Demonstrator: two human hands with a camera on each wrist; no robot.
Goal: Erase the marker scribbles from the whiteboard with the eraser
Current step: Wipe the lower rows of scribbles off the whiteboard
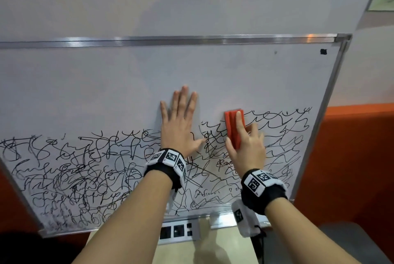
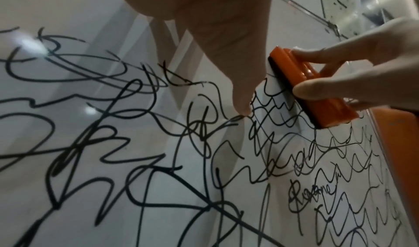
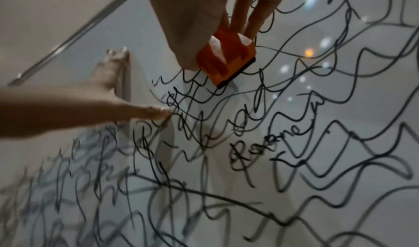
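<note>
A metal-framed whiteboard (image 1: 128,76) leans in front of me, its lower half thick with black marker scribbles (image 1: 85,170); the upper half is white. My right hand (image 1: 245,142) grips a red-orange eraser (image 1: 233,127) and holds its dark felt flat against the board at the top edge of the scribbles, right of centre. The eraser (image 2: 310,87) shows thumb and fingers round its body; from the right wrist the eraser (image 3: 224,61) appears end-on. My left hand (image 1: 181,121) lies flat on the board with fingers spread, just left of the eraser, thumb tip (image 2: 242,109) touching the ink.
A small black square (image 1: 323,51) sticks to the board's top right corner. An orange wall (image 1: 351,157) stands to the right. Below the board's bottom rail lies a grey socket strip (image 1: 179,230) on a beige tabletop (image 1: 204,248).
</note>
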